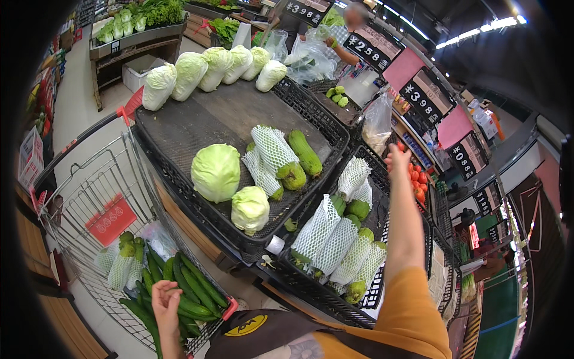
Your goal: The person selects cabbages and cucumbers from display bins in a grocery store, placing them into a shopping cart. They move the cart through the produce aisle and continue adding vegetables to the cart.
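Two hands, well apart. Your right hand [397, 160] stretches out beside the red tomatoes [420, 179]; whether it grips one, you cannot tell from here. Your left hand [166, 299], fingers loosely bent, is over the green cucumbers [200, 286] in the wire cart [230, 307]. Netted gourds [339, 243] between; two round cabbages [216, 173] on the dark tray [233, 110] beyond.

Mustard short-sleeved tee [412, 317], dark apron [276, 340] with a yellow oval patch [247, 325], plus some greyish print [308, 349] right of that patch.
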Motion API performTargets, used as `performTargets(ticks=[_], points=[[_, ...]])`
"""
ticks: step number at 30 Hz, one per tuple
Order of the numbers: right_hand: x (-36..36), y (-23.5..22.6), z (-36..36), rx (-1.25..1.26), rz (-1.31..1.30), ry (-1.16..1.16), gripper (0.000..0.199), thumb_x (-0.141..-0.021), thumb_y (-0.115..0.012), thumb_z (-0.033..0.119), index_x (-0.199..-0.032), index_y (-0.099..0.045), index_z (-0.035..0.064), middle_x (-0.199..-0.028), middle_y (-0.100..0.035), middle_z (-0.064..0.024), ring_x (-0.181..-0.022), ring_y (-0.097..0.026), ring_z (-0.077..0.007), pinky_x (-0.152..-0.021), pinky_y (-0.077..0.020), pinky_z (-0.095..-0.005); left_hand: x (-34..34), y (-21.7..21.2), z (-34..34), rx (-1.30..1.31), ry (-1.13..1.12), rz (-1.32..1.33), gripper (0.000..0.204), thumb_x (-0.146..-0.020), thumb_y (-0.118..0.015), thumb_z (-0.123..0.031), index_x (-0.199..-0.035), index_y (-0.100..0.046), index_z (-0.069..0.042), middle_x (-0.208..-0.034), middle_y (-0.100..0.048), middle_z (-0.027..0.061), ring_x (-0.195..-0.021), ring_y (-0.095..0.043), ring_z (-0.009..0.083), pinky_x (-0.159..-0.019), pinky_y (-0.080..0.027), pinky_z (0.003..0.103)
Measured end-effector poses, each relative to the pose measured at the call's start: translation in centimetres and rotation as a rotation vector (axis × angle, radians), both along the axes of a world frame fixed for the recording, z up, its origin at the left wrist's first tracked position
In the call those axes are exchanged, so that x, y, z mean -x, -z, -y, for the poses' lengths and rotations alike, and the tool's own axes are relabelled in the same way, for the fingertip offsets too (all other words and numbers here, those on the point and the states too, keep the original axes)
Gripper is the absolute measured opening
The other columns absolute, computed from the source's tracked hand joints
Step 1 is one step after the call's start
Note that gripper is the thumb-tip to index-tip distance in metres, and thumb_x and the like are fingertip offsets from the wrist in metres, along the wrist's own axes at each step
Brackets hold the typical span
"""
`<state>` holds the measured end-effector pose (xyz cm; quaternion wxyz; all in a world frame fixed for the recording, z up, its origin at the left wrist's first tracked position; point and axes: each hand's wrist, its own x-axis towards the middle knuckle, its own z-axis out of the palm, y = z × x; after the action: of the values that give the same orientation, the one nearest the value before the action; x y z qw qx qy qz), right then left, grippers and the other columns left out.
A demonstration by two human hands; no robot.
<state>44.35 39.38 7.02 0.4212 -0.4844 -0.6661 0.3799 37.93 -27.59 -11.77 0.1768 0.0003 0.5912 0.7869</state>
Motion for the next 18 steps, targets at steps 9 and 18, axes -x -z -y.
performTargets(ticks=[9,18], points=[[4.3,-4.6,16.9,-0.289,0.074,-0.53,0.022,-0.086,-0.057,0.018,-0.105,-0.058,0.0058,-0.076,-0.058,0.0004,-0.054,-0.045,-0.0026,-0.046,-0.0329,-0.0176,13.4,18.6,14.3,0.875,-0.066,-0.128,0.039,-0.073,-0.068,-0.021,-0.101,-0.052,0.001,-0.094,-0.06,0.0143,-0.093,-0.057,0.0236,-0.081,-0.045,0.034],[-2.4,12.4,49.4,-0.12,0.549,-1.214,0.017,-0.067,-0.072,0.001,-0.082,-0.066,0.0036,-0.067,-0.062,-0.0069,-0.055,-0.056,-0.0195,-0.052,-0.0437,-0.0272,21.0,23.2,15.1,1.528,0.128,-0.326,0.048,-0.062,-0.071,-0.028,-0.1,-0.054,-0.004,-0.101,-0.052,0.0165,-0.097,-0.051,0.0326,-0.081,-0.043,0.042]])
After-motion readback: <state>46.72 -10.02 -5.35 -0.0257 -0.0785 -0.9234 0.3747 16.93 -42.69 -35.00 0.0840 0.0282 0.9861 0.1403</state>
